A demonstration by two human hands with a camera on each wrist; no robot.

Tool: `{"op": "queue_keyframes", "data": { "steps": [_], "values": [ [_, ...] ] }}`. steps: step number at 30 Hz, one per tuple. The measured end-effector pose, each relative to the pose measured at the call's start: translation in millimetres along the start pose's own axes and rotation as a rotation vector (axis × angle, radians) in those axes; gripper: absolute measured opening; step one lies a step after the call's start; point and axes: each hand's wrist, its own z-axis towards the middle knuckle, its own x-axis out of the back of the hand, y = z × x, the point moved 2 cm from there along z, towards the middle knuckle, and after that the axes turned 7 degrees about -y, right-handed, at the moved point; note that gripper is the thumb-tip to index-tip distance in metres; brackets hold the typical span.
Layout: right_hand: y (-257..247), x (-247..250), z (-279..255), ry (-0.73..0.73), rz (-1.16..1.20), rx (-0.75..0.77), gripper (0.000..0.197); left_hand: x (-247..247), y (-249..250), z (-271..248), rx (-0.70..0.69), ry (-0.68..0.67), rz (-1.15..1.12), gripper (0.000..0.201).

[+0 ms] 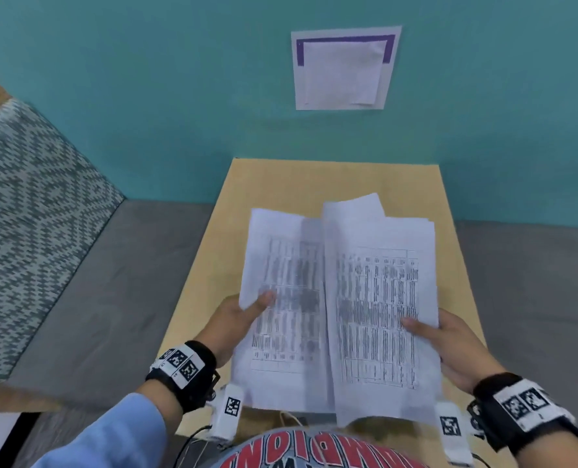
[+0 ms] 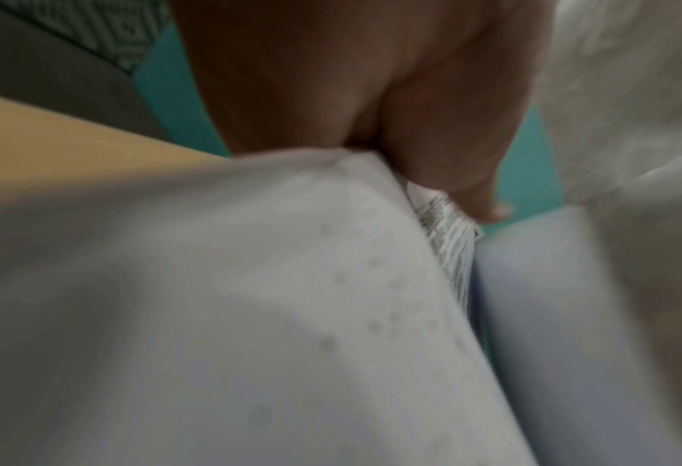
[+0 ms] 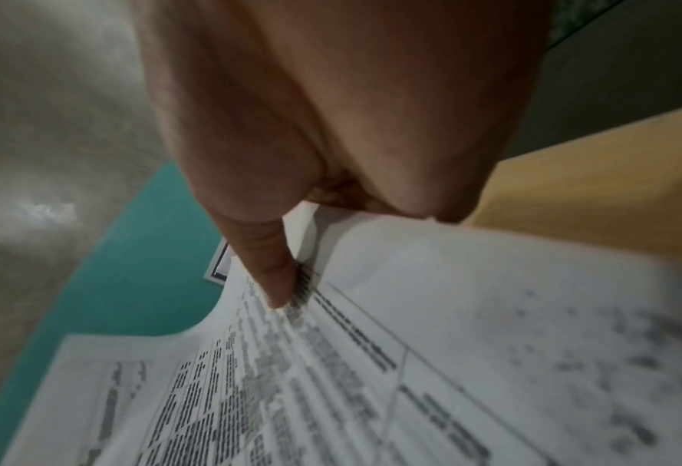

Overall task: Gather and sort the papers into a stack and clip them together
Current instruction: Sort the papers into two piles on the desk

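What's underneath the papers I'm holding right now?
Under the papers the light wooden table shows at every side. Left hand and right hand each pinch a bundle, fingers hidden beneath. Whether a clip lies below cannot be seen.

The papers [image 1: 341, 305] are white with grey-black printed tables. The table [image 1: 280, 184] is pale tan wood. The wall [image 1: 179, 96] is teal, bearing a white sheet [image 1: 343, 70] with a purple border. The sofa seat [image 1: 105, 292] is grey, its cushion [image 1: 34, 211] a teal-and-white zigzag weave. The sleeve [image 1: 118, 434] is light blue.
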Motion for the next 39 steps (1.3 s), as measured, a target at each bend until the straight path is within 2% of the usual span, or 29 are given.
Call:
{"op": "queue_keyframes", "data": {
  "steps": [2,3,4,8,11,14,15,18,20,22,25,27,30,32,34,36,39],
  "values": [
    [1.0,-7.8,0.8,-0.037,0.0,-0.025,0.055,-9.7,7.2,-1.1,-0.043,-0.056,-0.062,0.097],
    [1.8,-11.7,1.6,-0.063,0.024,-0.052,0.056,-14.2,10.7,-2.9,-0.053,-0.084,-0.091,0.104],
    [2.1,-15.9,2.4,-0.097,0.055,-0.082,0.054,-17.8,12.6,-3.1,-0.056,-0.109,-0.105,0.101],
    [-3.6,-32.6,3.3,-0.176,0.092,-0.082,0.057,-34.6,15.6,-2.8,-0.072,-0.142,-0.027,0.065],
    [-17.4,-40.1,3.3,-0.14,0.07,0.065,0.058,-37.1,19.0,-3.3,-0.115,-0.067,0.014,0.049],
    [-30.3,-41.5,0.8,-0.038,-0.097,0.268,0.066,-36.1,18.6,-0.3,-0.156,-0.017,-0.014,0.042],
    [-30.0,-41.8,-0.1,0.011,-0.196,0.304,0.061,-36.9,18.4,1.2,-0.158,-0.017,-0.022,0.042],
    [-8.0,-42.7,4.5,0.124,-0.464,0.282,0.017,-42.0,5.5,6.3,-0.105,-0.072,0.033,0.039],
    [16.4,-37.9,9.6,0.154,-0.547,0.184,0.018,-44.8,-6.7,8.8,-0.084,-0.075,0.122,0.019],
    [30.8,-34.7,14.1,0.176,-0.53,0.148,0.016,-44.2,-14.9,10.1,-0.083,-0.022,0.135,0.003],
    [25.2,-39.8,9.5,0.183,-0.382,0.2,0.017,-44.7,-8.2,8.3,-0.14,0.026,0.084,0.023],
    [13.9,-45.7,1.6,0.188,-0.324,0.284,0.026,-46.6,-0.5,6.3,-0.173,0.017,0.063,0.012],
    [7.1,-50.5,-3.7,0.148,-0.336,0.337,0.032,-45.8,-1.9,9.7,-0.219,0.001,0.007,0.024],
    [11.0,-56.2,-2.2,0.075,-0.379,0.29,0.024,-48.4,-4.8,13.0,-0.221,-0.036,0.06,0.02],
    [15.0,-59.3,1.8,0.013,-0.408,0.314,0.016,-52.5,-8.9,15.1,-0.234,-0.055,0.08,0.012],
    [13.3,-62.3,5.1,0.036,-0.403,0.325,0.01,-54.7,-2.3,13.4,-0.258,-0.015,0.058,0.01],
    [4.5,-64.0,5.8,0.135,-0.356,0.395,0.02,-50.7,7.3,14.4,-0.287,0.054,-0.026,0.023]
  ]
}}
